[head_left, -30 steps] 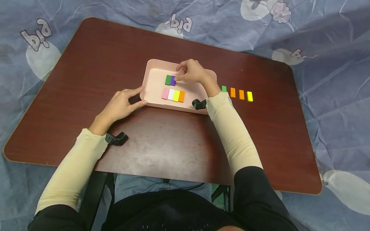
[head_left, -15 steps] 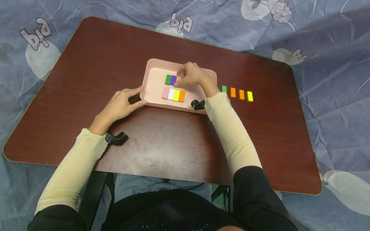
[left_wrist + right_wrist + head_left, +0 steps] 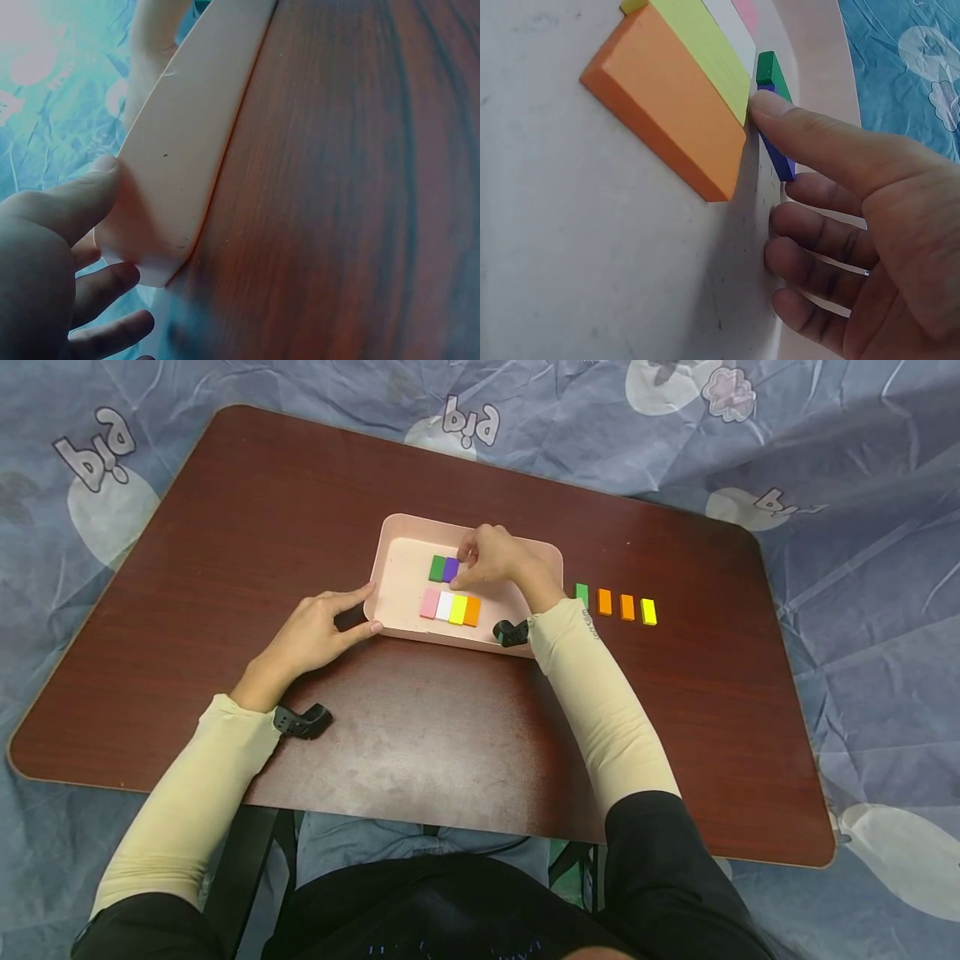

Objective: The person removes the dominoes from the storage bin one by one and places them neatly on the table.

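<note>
Head view: braces left hand (image 3: pixel 309 625), thumb and forefinger spread wide, against the near left corner of a pale pink tray (image 3: pixel 397 593), probably to stop any sliding on the brown table (image 3: pixel 390 718). Holds right hand (image 3: pixel 497 553) narrow inside the tray, thumb and forefinger about a violet block (image 3: pixel 450 569), likely for squaring up with the dark green block (image 3: pixel 437 567) touching on the left. Has, nearer the body, a pink block (image 3: pixel 429 602), white block (image 3: pixel 444 605), yellow block (image 3: pixel 457 608) and orange block (image 3: pixel 471 611) side by side, seemingly butted together for a tidy row. Has, right of the tray, a light green block (image 3: pixel 582 592), two outer orange blocks (image 3: pixel 604 602) and an outer yellow block (image 3: pixel 648 611), spaced apart, perhaps for easy picking up.

Left wrist view: shows thumb against the tray's long wall and fingers around the short end, spread rather than clenched; looks like steadying, not lifting.

Right wrist view: shows thumb at one end of the violet block and forefinger at the other, remaining fingers bent near the tray's far wall. Suggests a light lengthwise pinch, handy for small corrections; cannot tell how firm.
</note>
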Motion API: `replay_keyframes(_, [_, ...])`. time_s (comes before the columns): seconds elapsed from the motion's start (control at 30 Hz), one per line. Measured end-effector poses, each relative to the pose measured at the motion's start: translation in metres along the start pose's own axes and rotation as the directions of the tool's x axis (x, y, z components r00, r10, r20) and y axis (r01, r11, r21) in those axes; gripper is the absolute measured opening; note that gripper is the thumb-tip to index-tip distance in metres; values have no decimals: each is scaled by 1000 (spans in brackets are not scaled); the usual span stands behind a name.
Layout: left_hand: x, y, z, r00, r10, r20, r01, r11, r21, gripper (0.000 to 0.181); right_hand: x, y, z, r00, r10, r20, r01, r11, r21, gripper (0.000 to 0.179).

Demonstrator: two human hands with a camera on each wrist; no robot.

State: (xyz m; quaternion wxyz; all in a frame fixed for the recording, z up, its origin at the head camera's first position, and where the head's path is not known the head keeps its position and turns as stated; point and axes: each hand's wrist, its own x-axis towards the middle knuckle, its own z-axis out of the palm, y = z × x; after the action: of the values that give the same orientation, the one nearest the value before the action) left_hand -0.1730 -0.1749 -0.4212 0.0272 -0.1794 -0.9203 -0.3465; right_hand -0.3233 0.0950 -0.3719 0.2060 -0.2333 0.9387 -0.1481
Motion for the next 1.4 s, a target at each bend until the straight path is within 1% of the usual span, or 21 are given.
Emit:
replay_keyframes(0.3, [0, 0, 1, 1000, 5, 0, -5, 1000, -2, 65, -4, 0, -1, 1000, -10, 1, 10, 1000, -4, 44])
replay_keyframes(0.47, [0, -1, 1, 1000, -3, -1, 3, 1000, -5, 65, -8, 1, -4, 1000, -16, -20, 16, 1000, -9, 45])
replay_keyframes(0.6, [0, -1, 0, 1000, -5, 4, 5, 1000, -4, 64, -15, 1, -9, 998, -40, -42, 39, 999, -16, 45])
replay_keyframes(0.8, [0, 0, 0, 1000, -7, 9, 7, 1000, -3, 64, -30, 4, -16, 996, -61, -66, 60, 998, -12, 44])
replay_keyframes(1.0, [0, -1, 0, 1000, -3, 9, 3, 1000, 5, 64, -50, 9, -20, 994, -67, -86, 71, 996, 45, 46])
replay_keyframes(1.13, [0, -1, 0, 1000, 0, 3, 0, 1000, 9, 63, -64, 11, -22, 990, -81, -114, 90, 993, 73, 45])
replay_keyframes(1.27, [0, 0, 0, 1000, -2, 10, 2, 1000, 5, 64, -79, 13, -20, 985, -128, -117, 135, 989, 61, 44])
replay_keyframes(1.4, [-1, 0, 1, 1000, -1, 10, 1, 1000, 1, 64, -94, 16, -16, 972, -192, -136, 200, 978, 51, 41])
